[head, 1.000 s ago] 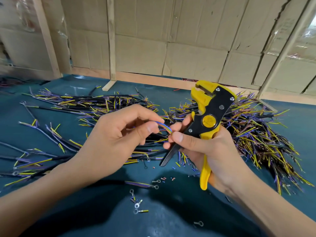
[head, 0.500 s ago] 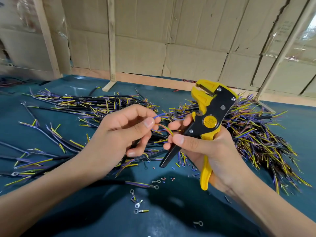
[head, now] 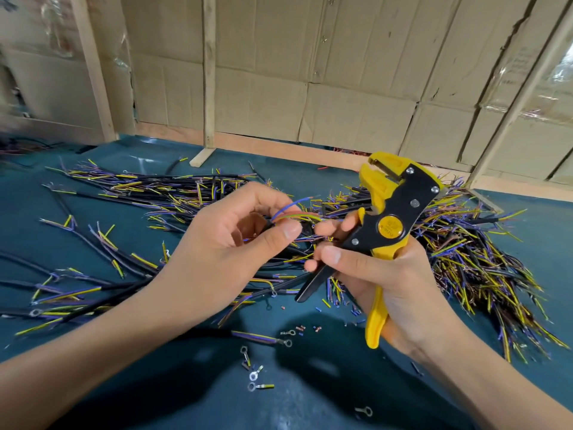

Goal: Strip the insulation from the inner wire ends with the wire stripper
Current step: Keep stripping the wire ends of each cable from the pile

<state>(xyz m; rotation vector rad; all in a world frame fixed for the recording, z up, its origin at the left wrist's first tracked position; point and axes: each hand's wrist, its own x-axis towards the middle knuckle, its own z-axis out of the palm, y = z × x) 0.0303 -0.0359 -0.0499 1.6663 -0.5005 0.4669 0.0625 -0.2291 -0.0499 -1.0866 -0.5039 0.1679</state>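
Left hand (head: 223, 243): centre of the frame, fingers pinching a cable's inner wires (head: 294, 212), blue and yellow-green, fanned out toward the right.
Right hand (head: 381, 274): right of centre, fingers curled round the yellow handle of the wire stripper (head: 390, 218).
Stripper head: points up, just right of the wire ends, apart from them.
Tabletop (head: 310, 398): dark green, strewn with cable piles (head: 465, 249) and ring terminals (head: 254, 375) in the lower centre.

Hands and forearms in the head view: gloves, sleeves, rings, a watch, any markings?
Nothing worn that shows. The left hand and right hand are bare, no gloves or rings visible. Both forearms are bare to the frame edge, with no sleeve, watch or band. Fingernails are short and unpainted. No markings.
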